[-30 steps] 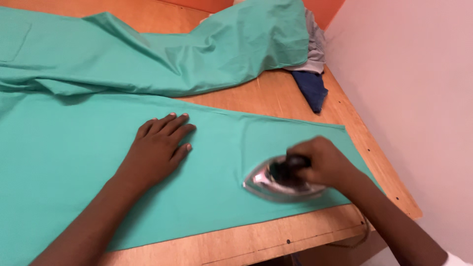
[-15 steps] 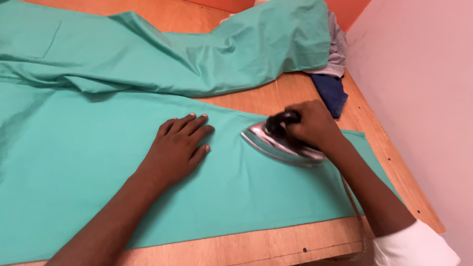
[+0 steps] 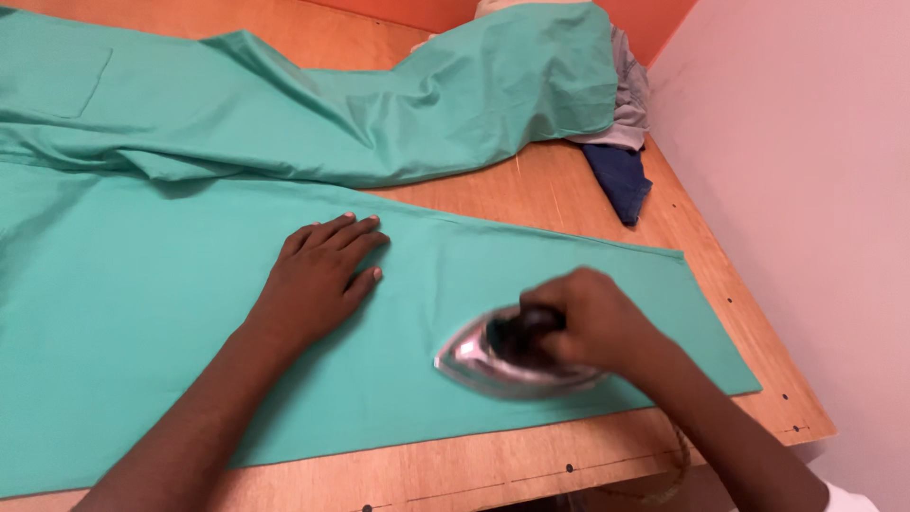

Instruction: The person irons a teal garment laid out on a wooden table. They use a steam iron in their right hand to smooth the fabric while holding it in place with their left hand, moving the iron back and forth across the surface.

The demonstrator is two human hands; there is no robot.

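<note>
1. The metal iron (image 3: pixel 517 358) sits flat on the teal cloth (image 3: pixel 142 294), blurred, its point facing the left hand.
2. The right hand (image 3: pixel 592 322) is wrapped tight around the iron's dark handle.
3. The left hand (image 3: pixel 318 280) lies just beside the iron, fingers spread a little, palm pressed flat on the cloth.
4. Beyond both hands the cloth bunches in folds on the wooden table (image 3: pixel 569 194).
5. Past the right hand, near the wall, lie a grey cloth (image 3: pixel 630 118) and a dark blue cloth (image 3: pixel 621 180).

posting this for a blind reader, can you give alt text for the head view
A right hand grips a metal iron on flat teal cloth while the left hand presses the cloth flat on a wooden table.
</note>
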